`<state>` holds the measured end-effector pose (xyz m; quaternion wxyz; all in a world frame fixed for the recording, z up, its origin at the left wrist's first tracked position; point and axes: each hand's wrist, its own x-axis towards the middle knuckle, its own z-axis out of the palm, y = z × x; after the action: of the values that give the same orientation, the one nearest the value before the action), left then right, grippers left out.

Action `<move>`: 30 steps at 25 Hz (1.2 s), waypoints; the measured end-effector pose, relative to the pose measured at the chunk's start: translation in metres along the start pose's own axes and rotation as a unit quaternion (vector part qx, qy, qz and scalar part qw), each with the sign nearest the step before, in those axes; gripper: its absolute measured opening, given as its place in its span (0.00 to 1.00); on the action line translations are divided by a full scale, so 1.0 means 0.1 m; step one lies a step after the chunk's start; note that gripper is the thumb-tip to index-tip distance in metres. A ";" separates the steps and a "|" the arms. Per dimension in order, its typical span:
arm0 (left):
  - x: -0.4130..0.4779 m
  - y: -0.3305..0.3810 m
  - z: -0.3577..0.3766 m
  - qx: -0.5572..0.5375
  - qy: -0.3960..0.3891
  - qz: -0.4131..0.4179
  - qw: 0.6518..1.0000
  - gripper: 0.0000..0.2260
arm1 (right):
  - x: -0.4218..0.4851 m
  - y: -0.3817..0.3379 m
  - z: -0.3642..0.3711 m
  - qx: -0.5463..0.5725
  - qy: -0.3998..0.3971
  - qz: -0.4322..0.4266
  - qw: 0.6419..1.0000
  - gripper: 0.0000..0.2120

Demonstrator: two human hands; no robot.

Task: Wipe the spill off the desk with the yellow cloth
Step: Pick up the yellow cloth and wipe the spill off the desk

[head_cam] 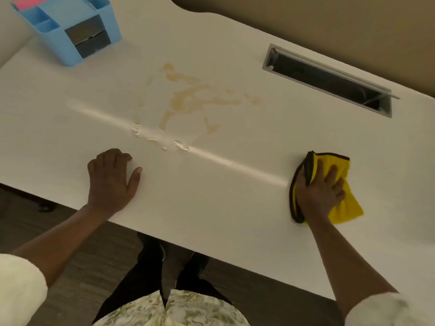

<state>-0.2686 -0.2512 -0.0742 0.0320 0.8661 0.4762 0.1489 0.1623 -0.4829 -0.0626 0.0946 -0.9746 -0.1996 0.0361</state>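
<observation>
A person's left hand (110,177) rests on the white desk (235,208), fingers curled, holding nothing, just short of the tan spill (186,102) spread mid-desk below a blue organizer (70,27). Well to the right, the right hand (317,191) presses flat on the yellow cloth (343,203), bunching its dark-edged fold. The cloth looks soft, light and limp, probably best gathered in the palm; how firmly the thumb pinches is unclear.

Office; desk (235,208), cable grommet (329,81), organiser (70,27)
</observation>
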 end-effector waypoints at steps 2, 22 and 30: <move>-0.16 0.56 0.10 -0.038 -0.014 0.097 0.995 0.17 | -0.60 -0.36 0.17 -0.003 -0.002 -0.053 0.999 0.37; -0.24 1.23 0.32 -0.083 -0.048 0.155 0.983 0.19 | -0.95 -0.16 0.10 -0.021 -0.098 -0.435 0.895 0.38; -0.24 1.19 0.31 -0.131 -0.058 0.153 0.978 0.18 | 1.17 -0.90 0.18 -0.020 -0.024 -0.056 0.998 0.36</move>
<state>-0.1745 -0.3334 -0.0852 0.1489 0.9242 0.3117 0.1628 0.2333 -0.3520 -0.0656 0.0723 -0.9625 -0.2565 0.0498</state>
